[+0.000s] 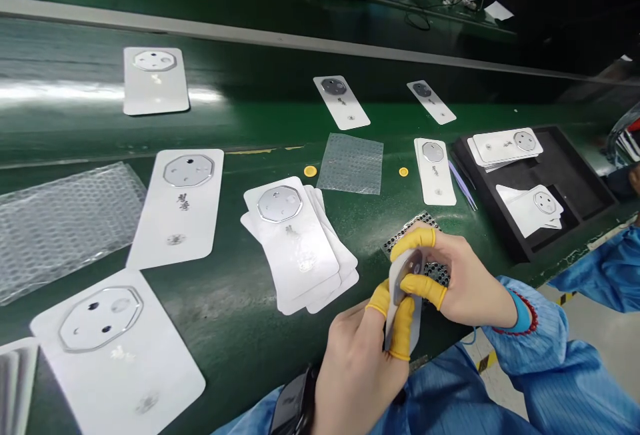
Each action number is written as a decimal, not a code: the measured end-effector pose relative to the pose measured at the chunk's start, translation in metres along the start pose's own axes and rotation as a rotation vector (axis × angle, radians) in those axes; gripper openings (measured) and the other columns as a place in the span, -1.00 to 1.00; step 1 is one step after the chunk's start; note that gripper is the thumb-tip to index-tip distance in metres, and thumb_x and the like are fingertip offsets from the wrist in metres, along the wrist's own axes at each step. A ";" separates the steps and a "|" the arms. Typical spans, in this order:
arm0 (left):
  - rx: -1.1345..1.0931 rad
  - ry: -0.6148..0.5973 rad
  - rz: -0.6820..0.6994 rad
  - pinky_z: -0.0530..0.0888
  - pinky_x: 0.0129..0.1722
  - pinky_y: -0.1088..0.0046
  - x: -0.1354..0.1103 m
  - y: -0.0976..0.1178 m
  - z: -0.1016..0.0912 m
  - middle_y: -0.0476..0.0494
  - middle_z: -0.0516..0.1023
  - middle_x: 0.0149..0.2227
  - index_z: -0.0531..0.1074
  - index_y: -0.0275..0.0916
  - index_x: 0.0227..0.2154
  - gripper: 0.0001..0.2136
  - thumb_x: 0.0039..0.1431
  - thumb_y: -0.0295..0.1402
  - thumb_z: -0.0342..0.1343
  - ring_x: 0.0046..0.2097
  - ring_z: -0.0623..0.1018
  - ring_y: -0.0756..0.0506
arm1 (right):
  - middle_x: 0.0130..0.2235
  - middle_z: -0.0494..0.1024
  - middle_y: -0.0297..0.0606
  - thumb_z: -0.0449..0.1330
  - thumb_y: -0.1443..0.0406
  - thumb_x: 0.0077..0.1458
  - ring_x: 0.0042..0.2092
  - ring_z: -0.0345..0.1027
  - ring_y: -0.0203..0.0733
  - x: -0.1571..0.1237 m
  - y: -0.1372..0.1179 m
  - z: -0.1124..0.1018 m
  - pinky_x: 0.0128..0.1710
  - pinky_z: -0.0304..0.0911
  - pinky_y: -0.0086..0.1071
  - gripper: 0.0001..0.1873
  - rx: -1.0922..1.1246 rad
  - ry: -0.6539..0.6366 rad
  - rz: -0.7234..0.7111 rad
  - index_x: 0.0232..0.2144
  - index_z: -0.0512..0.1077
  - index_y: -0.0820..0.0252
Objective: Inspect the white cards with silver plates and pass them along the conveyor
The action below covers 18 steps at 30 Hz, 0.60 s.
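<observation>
Between my two hands, close to the bench's front edge, a thin white phone back cover (393,283) is tilted nearly edge-on. My left hand (367,348) pinches its lower part with thumb and finger in yellow finger cots. Around its upper end, by the dark camera area, the fingers of my right hand (445,275) are closed, also in yellow cots. Under the right hand lies a sheet with rows of black dots (400,231), partly hidden. A fanned stack of white back covers (300,255) rests left of my hands.
More covers lie apart, including one large white cover (120,355) at the near left. Bubble wrap (70,221) and a clear bubble sheet (351,165) lie flat. Purple tweezers (464,185) sit beside a black tray (583,168) holding covers. Two yellow rings (310,171) lie behind the stack.
</observation>
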State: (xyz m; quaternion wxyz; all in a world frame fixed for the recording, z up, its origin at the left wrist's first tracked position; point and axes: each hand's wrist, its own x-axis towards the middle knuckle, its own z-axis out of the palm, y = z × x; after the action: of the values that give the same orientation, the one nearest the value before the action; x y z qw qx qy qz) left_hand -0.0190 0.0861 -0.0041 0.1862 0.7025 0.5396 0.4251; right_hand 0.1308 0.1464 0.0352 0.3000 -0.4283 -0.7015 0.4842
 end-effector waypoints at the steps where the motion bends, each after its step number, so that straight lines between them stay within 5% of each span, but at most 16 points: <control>1: -0.001 -0.009 0.011 0.23 -0.67 0.51 0.000 0.000 0.000 0.02 0.37 -0.71 0.27 -0.12 -0.63 -0.79 -0.08 -0.58 0.07 -0.67 0.37 -0.03 | -0.31 0.43 -0.29 0.20 0.49 0.03 -0.33 0.34 -0.29 0.000 0.000 0.000 -0.31 0.39 -0.36 -0.82 0.005 -0.005 0.015 -0.28 0.41 0.21; 9: -0.253 -0.137 -0.079 0.28 -0.67 0.58 0.013 -0.010 -0.009 0.05 0.41 -0.71 0.35 -0.18 -0.57 -0.86 0.03 -0.51 0.03 -0.67 0.39 0.01 | -0.26 0.46 -0.25 0.21 0.43 0.12 -0.28 0.35 -0.28 -0.003 0.001 0.000 -0.28 0.38 -0.37 -0.81 -0.047 0.041 -0.061 -0.18 0.44 0.20; 18: -0.330 0.056 -0.127 0.28 -0.64 0.56 0.017 -0.009 -0.014 0.05 0.42 -0.72 0.46 -0.22 -0.64 -0.89 -0.07 -0.48 0.19 -0.68 0.33 0.05 | -0.14 0.48 -0.20 0.05 0.50 0.17 -0.22 0.36 -0.29 -0.013 -0.008 -0.006 -0.34 0.37 -0.46 -0.62 -0.020 -0.036 -0.119 0.00 0.41 0.16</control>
State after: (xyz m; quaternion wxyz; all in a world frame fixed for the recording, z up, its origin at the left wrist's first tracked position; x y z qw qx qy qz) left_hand -0.0345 0.1019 0.0039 0.3101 0.6148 0.5106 0.5149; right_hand 0.1389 0.1363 0.0444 0.3111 -0.3800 -0.7357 0.4663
